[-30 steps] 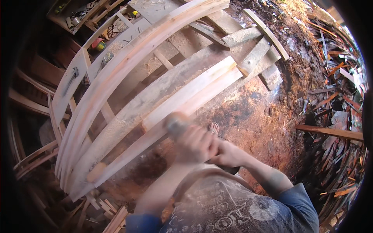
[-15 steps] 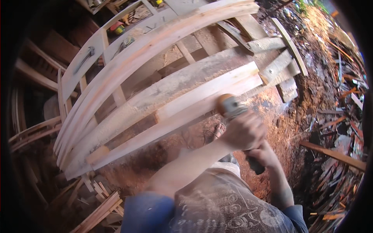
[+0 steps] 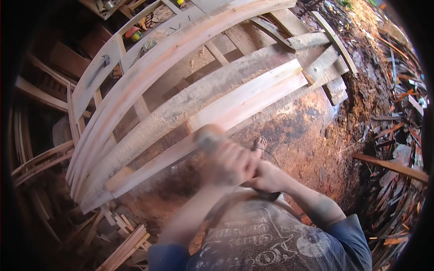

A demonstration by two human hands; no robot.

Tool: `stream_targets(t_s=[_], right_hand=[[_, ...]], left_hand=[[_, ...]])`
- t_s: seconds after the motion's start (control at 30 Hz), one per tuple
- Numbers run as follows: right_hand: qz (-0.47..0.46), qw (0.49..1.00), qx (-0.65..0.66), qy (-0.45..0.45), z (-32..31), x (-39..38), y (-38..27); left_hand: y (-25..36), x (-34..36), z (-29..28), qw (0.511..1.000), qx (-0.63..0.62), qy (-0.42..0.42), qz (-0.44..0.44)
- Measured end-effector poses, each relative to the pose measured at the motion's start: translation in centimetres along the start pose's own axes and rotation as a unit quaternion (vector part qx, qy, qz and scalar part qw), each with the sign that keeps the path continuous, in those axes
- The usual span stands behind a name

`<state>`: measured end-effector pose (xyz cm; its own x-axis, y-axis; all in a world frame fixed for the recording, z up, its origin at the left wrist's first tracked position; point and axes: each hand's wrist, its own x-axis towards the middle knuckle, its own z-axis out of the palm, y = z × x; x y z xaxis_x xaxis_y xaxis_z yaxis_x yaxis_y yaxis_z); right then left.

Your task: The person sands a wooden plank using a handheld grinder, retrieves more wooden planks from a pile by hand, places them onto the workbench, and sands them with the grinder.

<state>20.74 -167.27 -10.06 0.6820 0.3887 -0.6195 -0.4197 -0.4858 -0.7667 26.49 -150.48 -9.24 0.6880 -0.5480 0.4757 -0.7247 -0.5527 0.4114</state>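
Note:
Both my hands are closed around an angle grinder (image 3: 211,137), blurred by motion. My left hand (image 3: 231,163) wraps its front part, just behind the round brownish disc. Behind it, my right hand (image 3: 267,177) grips the rear of the body, whose dark end shows below. The disc is at the near edge of a long pale plank (image 3: 158,159); whether it touches cannot be made out. Beside that plank, farther from me, lies a shorter pale board (image 3: 253,97). Both rest along a dusty, weathered beam (image 3: 212,92).
Long curved planks (image 3: 181,43) arch across the far side of the bench. A hammer-like tool (image 3: 100,67) and a tape measure (image 3: 150,44) lie beyond them. Wood scraps (image 3: 402,180) litter the ground at right, and sticks (image 3: 124,248) are piled at lower left. My foot (image 3: 260,145) stands below the plank.
Both hands have carried the grinder left and toward me along the near plank, from near its right end to about its middle. The grip stays the same.

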Motion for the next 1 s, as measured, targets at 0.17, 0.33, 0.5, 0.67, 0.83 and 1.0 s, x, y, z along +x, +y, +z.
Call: stream_targets(t_s=[0.17, 0.33, 0.5, 0.67, 0.83, 1.0], right_hand=[[-0.045, 0.993, -0.076, -0.073, 2.8, 1.9, -5.4], [-0.042, 0.996, -0.068, -0.041, 1.3, 0.1, -1.8], [-0.017, 0.984, 0.134, 0.12, -5.8, -5.3, 4.2], [0.044, 0.929, 0.273, 0.247, -10.4, -7.9, 8.1], [0.053, 0.926, 0.278, 0.25, -11.5, -7.7, 6.8], [-0.028, 0.981, 0.149, 0.117, -5.0, -3.6, 3.8]], left_hand=[[-1.8, -5.1, -4.4, 0.991, 0.116, 0.018, -0.07], [0.0, -3.5, -1.4, 0.996, 0.072, 0.012, -0.046], [4.0, 5.8, 7.6, 0.986, -0.135, 0.002, 0.093], [6.5, 13.8, 15.0, 0.965, -0.199, 0.025, 0.171], [6.4, 15.1, 16.3, 0.956, -0.212, 0.027, 0.203], [2.4, 5.9, 7.1, 0.987, -0.132, -0.019, 0.085]])
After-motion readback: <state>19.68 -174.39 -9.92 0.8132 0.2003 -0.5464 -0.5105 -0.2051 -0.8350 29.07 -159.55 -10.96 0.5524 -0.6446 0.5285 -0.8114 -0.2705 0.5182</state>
